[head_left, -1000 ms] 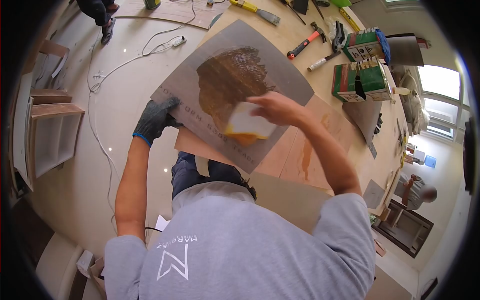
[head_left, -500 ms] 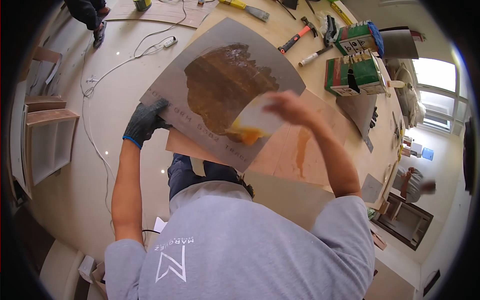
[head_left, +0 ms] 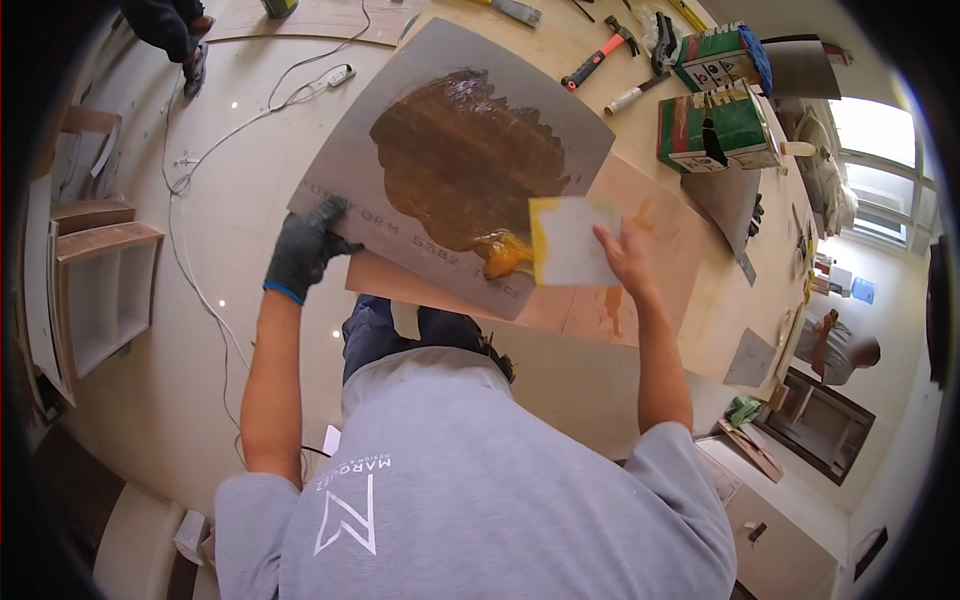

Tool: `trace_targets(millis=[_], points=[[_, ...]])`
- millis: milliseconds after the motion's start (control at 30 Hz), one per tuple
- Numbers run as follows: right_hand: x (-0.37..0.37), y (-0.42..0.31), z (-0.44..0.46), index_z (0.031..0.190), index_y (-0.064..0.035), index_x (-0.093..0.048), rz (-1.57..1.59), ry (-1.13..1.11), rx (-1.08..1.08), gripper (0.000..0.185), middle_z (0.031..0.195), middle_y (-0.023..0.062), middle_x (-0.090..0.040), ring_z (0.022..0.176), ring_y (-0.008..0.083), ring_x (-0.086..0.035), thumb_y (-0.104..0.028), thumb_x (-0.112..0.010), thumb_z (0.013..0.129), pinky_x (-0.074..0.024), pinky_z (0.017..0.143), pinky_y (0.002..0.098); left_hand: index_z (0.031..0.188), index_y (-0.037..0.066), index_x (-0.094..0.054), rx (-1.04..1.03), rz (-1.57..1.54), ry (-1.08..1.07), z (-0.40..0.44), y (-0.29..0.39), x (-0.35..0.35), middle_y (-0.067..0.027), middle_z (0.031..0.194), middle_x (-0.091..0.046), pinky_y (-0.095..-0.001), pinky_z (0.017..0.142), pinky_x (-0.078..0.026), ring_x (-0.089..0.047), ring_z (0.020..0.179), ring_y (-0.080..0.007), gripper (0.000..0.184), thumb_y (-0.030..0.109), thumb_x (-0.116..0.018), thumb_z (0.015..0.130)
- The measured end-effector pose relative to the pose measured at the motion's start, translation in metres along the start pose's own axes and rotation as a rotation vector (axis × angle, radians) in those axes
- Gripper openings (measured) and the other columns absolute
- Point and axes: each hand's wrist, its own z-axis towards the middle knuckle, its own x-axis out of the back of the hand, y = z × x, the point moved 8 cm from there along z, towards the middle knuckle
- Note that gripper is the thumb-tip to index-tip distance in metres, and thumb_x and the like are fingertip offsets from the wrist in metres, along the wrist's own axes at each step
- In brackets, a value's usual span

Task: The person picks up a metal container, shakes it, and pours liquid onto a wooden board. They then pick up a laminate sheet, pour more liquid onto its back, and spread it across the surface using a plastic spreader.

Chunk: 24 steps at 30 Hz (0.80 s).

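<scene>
My left hand (head_left: 312,245), in a dark glove with a blue cuff, grips the left edge of a grey printed sheet (head_left: 340,140). A wide patch of wet brown glue (head_left: 460,160) covers the sheet's middle, with a thick orange blob (head_left: 503,256) near its lower right end. My bare right hand (head_left: 625,258) is closed on a white flat spreader (head_left: 577,242), whose left edge is smeared yellow beside the blob. Beneath the sheet lies a pinkish wood panel (head_left: 640,290) with orange stains.
A hammer (head_left: 600,58), a scraper (head_left: 515,12) and two green boxes (head_left: 715,130) (head_left: 715,58) stand or lie on the workbench (head_left: 640,130). Cables (head_left: 215,150) run over the floor at left. One person's legs (head_left: 170,30) show top left; another person (head_left: 840,350) is far right.
My right hand has moved right with the spreader, which is turned more upright. The orange blob now lies uncovered on the sheet. The sheet has tilted slightly, with my left hand still on its edge.
</scene>
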Motion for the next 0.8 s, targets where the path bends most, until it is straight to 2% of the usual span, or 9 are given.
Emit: trace_targets(millis=[167,300,400,500,533,633,667,733,800], points=[[-0.039,0.032,-0.059,0.115,0.002,-0.063,0.126,0.199,-0.156,0.03,0.102,0.0184,-0.07,0.093,0.0286,-0.068,-0.021,-0.062,0.095,-0.0507,0.085,0.0391,0.12,-0.003,-0.052,0.032,-0.068,0.118,-0.042,-0.041,0.01,-0.0171,0.099,-0.064,-0.041,0.061,-0.065,-0.069,0.072,-0.0279,0.038,0.014,-0.069,0.09],[-0.101,-0.051,-0.062,0.115,0.0018,-0.063,-0.076,0.258,-0.101,0.032,0.103,0.0209,-0.07,0.096,0.0348,-0.066,-0.023,-0.063,0.095,-0.0498,0.087,0.0407,0.124,0.0,-0.049,0.012,-0.202,0.118,-0.063,-0.067,0.004,-0.0172,0.102,-0.064,-0.0413,0.064,-0.066,-0.07,0.076,-0.0282,0.041,0.016,-0.068,0.091],[-0.109,-0.073,-0.051,0.116,0.0017,-0.062,-0.079,0.182,-0.126,0.038,0.106,0.0234,-0.068,0.099,0.0382,-0.065,-0.031,-0.062,0.095,-0.0489,0.09,0.0435,0.124,-0.002,-0.05,0.098,-0.266,-0.036,-0.063,-0.056,0.012,-0.0172,0.107,-0.065,-0.0394,0.067,-0.064,-0.071,0.084,-0.029,0.042,0.024,-0.066,0.094],[-0.058,-0.047,-0.077,0.12,-0.0003,-0.062,-0.248,0.233,-0.142,0.044,0.109,0.0195,-0.068,0.094,0.0306,-0.066,-0.038,-0.061,0.096,-0.0499,0.086,0.0405,0.121,-0.004,-0.053,0.303,-0.365,-0.16,-0.052,-0.037,0.037,-0.0171,0.106,-0.066,-0.0358,0.068,-0.062,-0.071,0.089,-0.0288,0.045,0.032,-0.063,0.096],[-0.046,-0.03,-0.084,0.119,-0.0007,-0.062,-0.249,0.287,-0.084,0.045,0.11,0.0189,-0.067,0.092,0.0305,-0.066,-0.039,-0.062,0.096,-0.0501,0.085,0.0406,0.114,-0.005,-0.058,0.283,-0.271,-0.161,-0.048,-0.03,0.04,-0.0162,0.097,-0.067,-0.0324,0.063,-0.06,-0.071,0.082,-0.0256,0.041,0.032,-0.062,0.097],[-0.037,-0.005,-0.096,0.119,-0.0012,-0.063,0.161,0.272,-0.188,0.045,0.108,0.0185,-0.067,0.088,0.0317,-0.065,-0.039,-0.063,0.095,-0.0506,0.083,0.0409,0.106,-0.005,-0.062,0.103,0.255,-0.249,-0.038,-0.021,0.046,-0.0147,0.088,-0.067,-0.032,0.06,-0.06,-0.069,0.071,-0.0227,0.035,0.028,-0.062,0.096],[-0.035,-0.001,-0.099,0.119,-0.0012,-0.063,-0.045,0.287,-0.228,0.043,0.107,0.0185,-0.067,0.089,0.0318,-0.066,-0.037,-0.063,0.095,-0.0507,0.083,0.0407,0.101,-0.006,-0.063,0.122,0.297,-0.273,-0.041,-0.027,0.043,-0.0137,0.084,-0.066,-0.0318,0.057,-0.059,-0.066,0.063,-0.021,0.031,0.024,-0.061,0.096],[-0.045,-0.013,-0.1,0.118,-0.0013,-0.063,-0.454,0.305,-0.313,0.039,0.105,0.0185,-0.068,0.089,0.0321,-0.066,-0.032,-0.064,0.095,-0.0509,0.083,0.0401,0.102,-0.006,-0.063,0.147,0.338,-0.282,-0.05,-0.036,0.037,-0.0137,0.083,-0.066,-0.0317,0.058,-0.059,-0.067,0.063,-0.0212,0.03,0.023,-0.061,0.096],[-0.08,-0.057,-0.101,0.113,-0.0011,-0.063,-0.342,0.302,-0.275,0.028,0.107,0.0238,-0.068,0.098,0.04,-0.066,-0.022,-0.064,0.094,-0.0509,0.085,0.0421,0.105,-0.007,-0.064,0.168,0.409,-0.294,-0.062,-0.048,0.037,-0.0143,0.085,-0.067,-0.0318,0.059,-0.059,-0.068,0.065,-0.0215,0.03,0.021,-0.062,0.095]])
